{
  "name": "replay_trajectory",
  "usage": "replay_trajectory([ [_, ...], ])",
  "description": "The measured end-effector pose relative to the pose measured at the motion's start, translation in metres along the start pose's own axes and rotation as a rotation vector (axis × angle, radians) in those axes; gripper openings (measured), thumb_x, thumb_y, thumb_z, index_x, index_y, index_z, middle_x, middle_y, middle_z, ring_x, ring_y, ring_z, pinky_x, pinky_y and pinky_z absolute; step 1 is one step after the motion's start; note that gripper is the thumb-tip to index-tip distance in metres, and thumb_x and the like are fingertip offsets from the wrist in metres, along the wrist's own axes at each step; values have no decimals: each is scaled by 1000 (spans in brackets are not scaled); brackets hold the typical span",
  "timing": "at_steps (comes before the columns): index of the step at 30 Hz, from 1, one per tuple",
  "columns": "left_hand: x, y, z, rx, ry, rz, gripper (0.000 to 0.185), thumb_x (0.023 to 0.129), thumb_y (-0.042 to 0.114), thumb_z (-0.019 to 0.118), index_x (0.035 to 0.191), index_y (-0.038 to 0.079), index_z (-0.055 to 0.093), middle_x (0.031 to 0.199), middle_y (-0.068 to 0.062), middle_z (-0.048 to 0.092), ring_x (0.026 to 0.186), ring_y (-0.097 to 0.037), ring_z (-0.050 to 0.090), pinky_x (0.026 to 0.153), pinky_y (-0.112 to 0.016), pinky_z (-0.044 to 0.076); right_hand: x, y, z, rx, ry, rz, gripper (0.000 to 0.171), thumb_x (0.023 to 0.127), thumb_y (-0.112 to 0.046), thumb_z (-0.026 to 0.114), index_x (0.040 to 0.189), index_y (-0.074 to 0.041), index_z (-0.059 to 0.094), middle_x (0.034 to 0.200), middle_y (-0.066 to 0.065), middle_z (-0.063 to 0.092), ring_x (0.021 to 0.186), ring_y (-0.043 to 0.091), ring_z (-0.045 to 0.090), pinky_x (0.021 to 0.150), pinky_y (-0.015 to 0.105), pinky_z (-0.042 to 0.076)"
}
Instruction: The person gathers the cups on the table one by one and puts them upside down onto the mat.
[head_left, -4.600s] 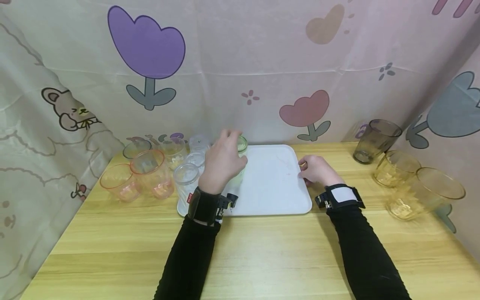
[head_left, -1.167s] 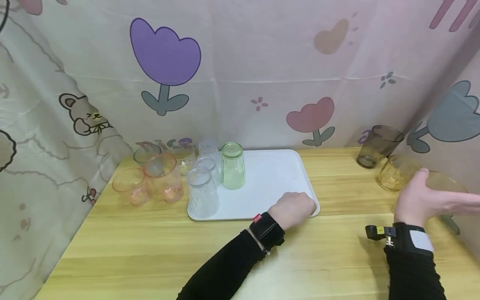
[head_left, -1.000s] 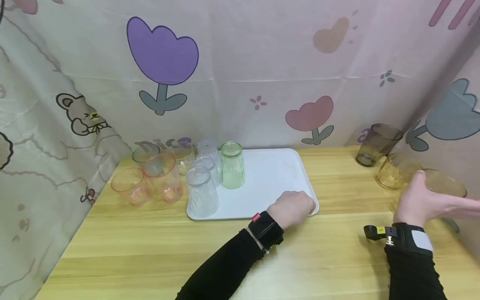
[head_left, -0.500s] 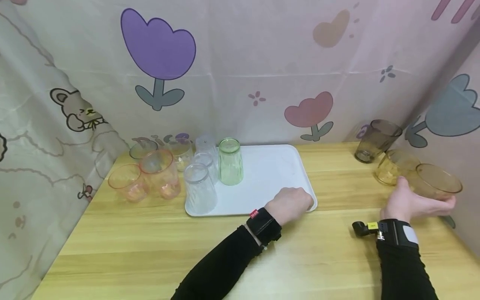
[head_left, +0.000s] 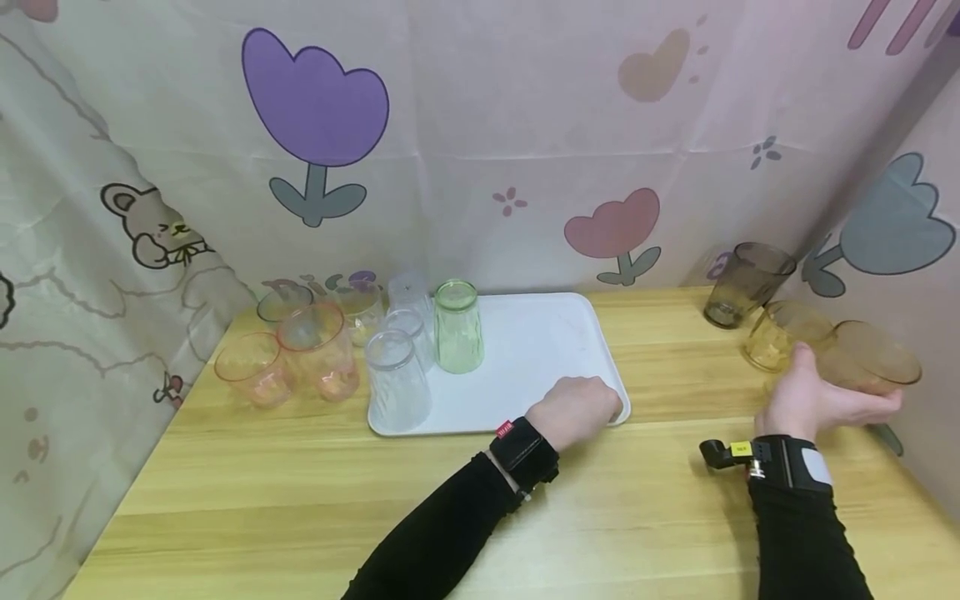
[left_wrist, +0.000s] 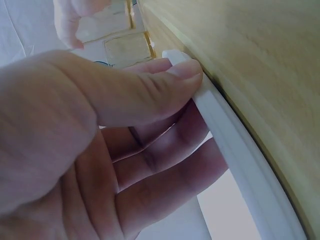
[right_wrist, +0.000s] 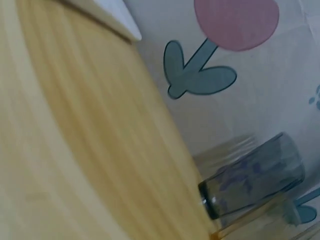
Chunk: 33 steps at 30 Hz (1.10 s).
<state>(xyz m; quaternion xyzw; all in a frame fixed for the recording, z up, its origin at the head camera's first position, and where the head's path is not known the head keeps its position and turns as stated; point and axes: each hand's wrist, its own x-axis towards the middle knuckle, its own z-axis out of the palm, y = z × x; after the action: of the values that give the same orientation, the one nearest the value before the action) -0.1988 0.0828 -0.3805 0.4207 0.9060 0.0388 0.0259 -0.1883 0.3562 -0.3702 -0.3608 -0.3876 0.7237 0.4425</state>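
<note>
Red tag [head_left: 505,429] on left wrist strap [head_left: 531,457], yellow label [head_left: 741,448] on right wrist camera [head_left: 716,454]: any lettering too small to read.

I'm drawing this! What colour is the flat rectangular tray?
White: the flat rectangular tray shows best in the head view.

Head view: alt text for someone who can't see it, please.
A person's left hand holds the front right corner of a white tray; the right hand is at an amber glass, its grip unclear. A green glass and clear glasses stand on the tray's left part; more glasses flank it on the table.
</note>
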Motion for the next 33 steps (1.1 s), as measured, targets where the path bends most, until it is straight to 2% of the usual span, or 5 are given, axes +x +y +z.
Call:
replay_trajectory([
  [9,-1,1,8,-7,-8,-1,42,90,-8,55,63,21,40,67,9,44,65,-6,40,54,-23,41,-16,-6,4,95,-125,37,101,88,-2,80,157,-27,10,152,-15,19,141,-5,20,113,12,20],
  [18,-2,1,5,28,-31,-25,41,92,-6,57,62,21,50,68,9,49,65,-7,43,54,-25,45,-43,-4,21,152,-271,-4,67,86,-6,83,138,-16,41,128,-2,44,117,7,44,98,16,35],
  [25,-4,-2,-2,29,-83,-75,43,95,-3,56,60,21,49,68,9,50,64,-7,43,53,-27,48,-68,1,35,210,-406,30,46,85,-5,85,116,-12,52,111,3,59,95,11,61,67,17,44],
  [29,-6,-7,-10,-3,-89,-96,41,92,-2,57,60,20,45,68,8,49,65,-7,44,54,-28,49,-82,4,39,182,-507,30,27,87,-9,84,101,-11,61,98,3,65,89,14,62,72,24,48],
  [33,-8,-16,-25,-81,-47,-131,22,96,17,69,75,20,63,78,10,61,71,-7,55,62,-30,52,-92,7,42,90,-605,29,20,92,-16,81,93,-10,62,113,2,63,97,16,61,86,32,52],
])
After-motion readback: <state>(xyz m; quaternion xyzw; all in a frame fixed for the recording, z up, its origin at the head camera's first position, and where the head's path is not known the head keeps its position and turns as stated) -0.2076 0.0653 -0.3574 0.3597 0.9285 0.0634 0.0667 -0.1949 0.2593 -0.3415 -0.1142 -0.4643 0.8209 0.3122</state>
